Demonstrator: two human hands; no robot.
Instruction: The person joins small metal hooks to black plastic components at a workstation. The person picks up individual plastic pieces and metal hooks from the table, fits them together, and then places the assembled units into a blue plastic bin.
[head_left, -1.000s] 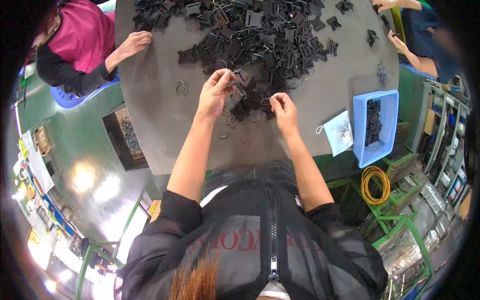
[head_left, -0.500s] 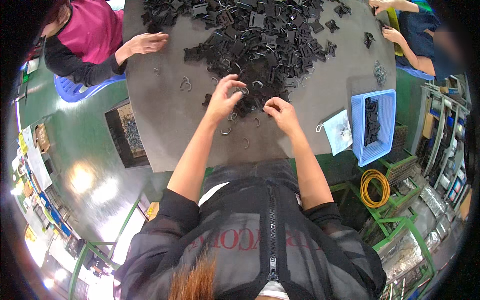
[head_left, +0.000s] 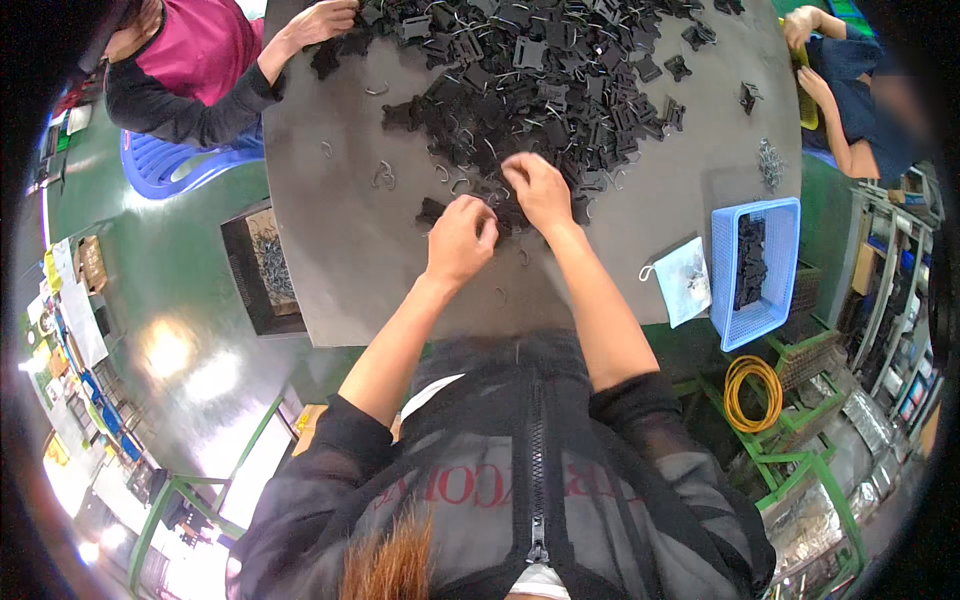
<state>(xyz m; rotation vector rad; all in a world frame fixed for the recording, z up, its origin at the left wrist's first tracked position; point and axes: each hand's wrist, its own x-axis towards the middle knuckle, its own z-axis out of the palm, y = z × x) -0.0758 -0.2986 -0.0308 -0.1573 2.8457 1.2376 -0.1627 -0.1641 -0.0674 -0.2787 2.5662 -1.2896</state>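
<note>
A large heap of flat black plastic pieces (head_left: 560,95) spreads over the grey table (head_left: 340,250), with bent metal wire clips among them. My left hand (head_left: 461,240) is at the near edge of the heap, its fingers curled together; what they hold, if anything, is hidden. Just right of it and a little farther away, my right hand (head_left: 541,194) bends its fingers down over the pieces. Its fingertips are pressed together and slightly blurred, so I cannot make out anything between them. Loose wire clips (head_left: 384,176) lie left of the heap.
A blue plastic basket (head_left: 722,290) holding black pieces stands at the table's right edge, beside a pale blue face mask (head_left: 683,283). More metal clips (head_left: 770,164) are piled behind it. Co-workers' hands (head_left: 322,22) work at the far left and far right. A dark bin (head_left: 245,275) stands left.
My right hand has moved up and left over the heap. My left hand has drawn back nearer, its fingers curling closed. The left co-worker's hand has shifted farther away to the heap.
</note>
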